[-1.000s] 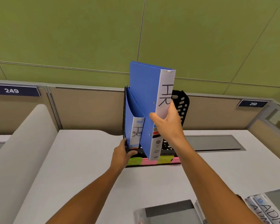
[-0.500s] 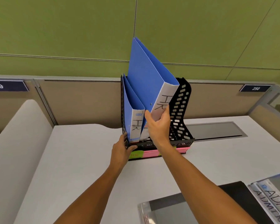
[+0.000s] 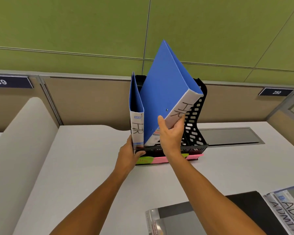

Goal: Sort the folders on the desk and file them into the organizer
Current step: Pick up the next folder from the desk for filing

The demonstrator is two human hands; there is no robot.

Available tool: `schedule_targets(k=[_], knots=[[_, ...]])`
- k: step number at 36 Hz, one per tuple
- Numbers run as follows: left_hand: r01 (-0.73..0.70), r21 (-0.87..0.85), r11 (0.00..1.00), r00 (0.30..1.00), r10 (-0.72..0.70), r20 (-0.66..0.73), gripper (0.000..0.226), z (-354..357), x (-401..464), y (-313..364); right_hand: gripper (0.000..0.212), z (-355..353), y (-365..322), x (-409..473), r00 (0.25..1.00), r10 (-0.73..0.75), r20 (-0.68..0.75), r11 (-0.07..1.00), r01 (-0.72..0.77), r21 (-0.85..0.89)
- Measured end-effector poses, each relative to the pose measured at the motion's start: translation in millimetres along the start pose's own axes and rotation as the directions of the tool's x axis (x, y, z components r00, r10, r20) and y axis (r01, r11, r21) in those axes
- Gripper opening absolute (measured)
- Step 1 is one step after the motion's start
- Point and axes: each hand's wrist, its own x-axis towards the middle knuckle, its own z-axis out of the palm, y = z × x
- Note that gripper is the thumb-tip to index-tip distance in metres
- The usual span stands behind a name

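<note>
Head view, black organizer (image 3: 196,116) holding upright HR folder (image 3: 137,116), right hand (image 3: 171,134) gripping second (tilted) HR folder (image 3: 163,92), left hand (image 3: 128,154) gripping organizer's corner

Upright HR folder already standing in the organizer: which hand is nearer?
Left. The left hand grips the bottom of the upright HR folder at the organizer front edge. The right hand is beside it, holding the tilted HR folder by its spine.

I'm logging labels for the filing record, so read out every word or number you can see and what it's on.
"HR": spine of the upright blue folder
"SRS": small tag above it
"HR": spine of the tilted blue folder
"249": left partition plate
"250": right partition plate
"ADM...", cut off: grey folders
Sticky notes: unreadable
</note>
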Motion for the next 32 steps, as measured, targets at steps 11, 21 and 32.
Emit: schedule_targets(k=[11,21,32], knots=[[-0.043,0.094,0.995,0.999,0.041,0.028,0.077,3.2,1.5,0.1,0.058,6.5,18.2,7.4,0.919,0.132,0.371,0.94,0.003,-0.341],[-0.009,0.135,0.991,0.998,0.0,0.066,0.075,9.1,9.0,1.6,0.081,5.1,-73.9,28.6,0.855,-0.397,0.333,0.831,0.489,-0.264],[-0.019,0.189,0.982,0.998,0.006,0.068,0.07,7.4,9.2,2.6,0.086,30.2,-62.7,41.1,0.8,0.072,0.596,0.202,0.573,-0.794]])
